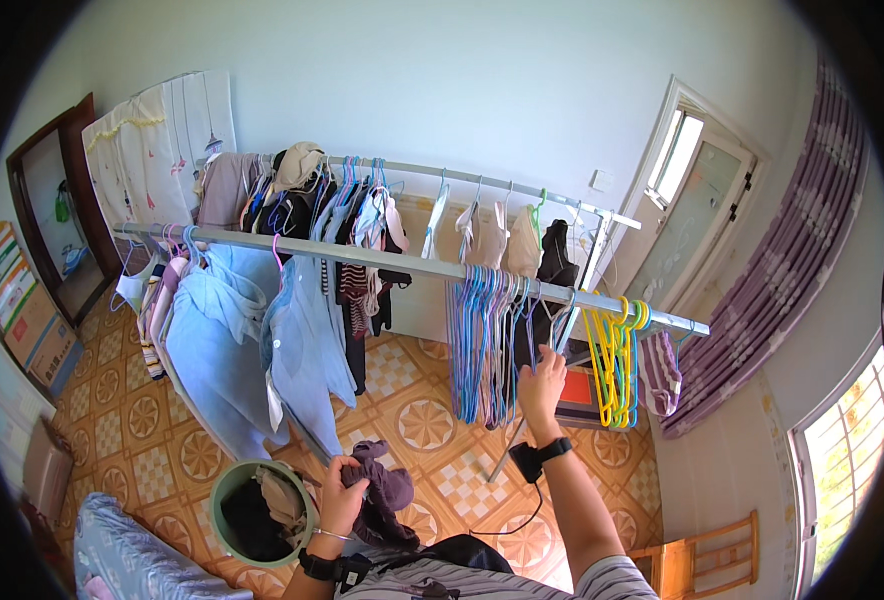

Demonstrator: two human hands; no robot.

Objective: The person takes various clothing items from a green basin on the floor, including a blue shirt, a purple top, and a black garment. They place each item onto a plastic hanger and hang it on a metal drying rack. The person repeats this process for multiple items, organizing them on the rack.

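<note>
In my left hand (340, 491) is a bunched dark purple garment (388, 487), hanging in front of my body. My right hand (543, 386) is raised to the front rail (412, 264) of a metal clothes rack, its fingers at the lower part of the hangers there. Whether they grip one is hard to see. Beside that hand hangs a dense row of blue and pink hangers (479, 345) without clothes. Yellow hangers (610, 367) hang to its right. A green bucket (220, 517) with black and beige clothes (280, 499) inside stands on the floor left of my left hand.
Light blue garments (220, 352) hang on the front rail's left part. The rear rail (472, 176) carries bras and dark clothes. A wooden chair (701, 559) stands at lower right, a blue cloth-covered piece (134, 551) at lower left. Stacked cartons (33, 330) line the left wall.
</note>
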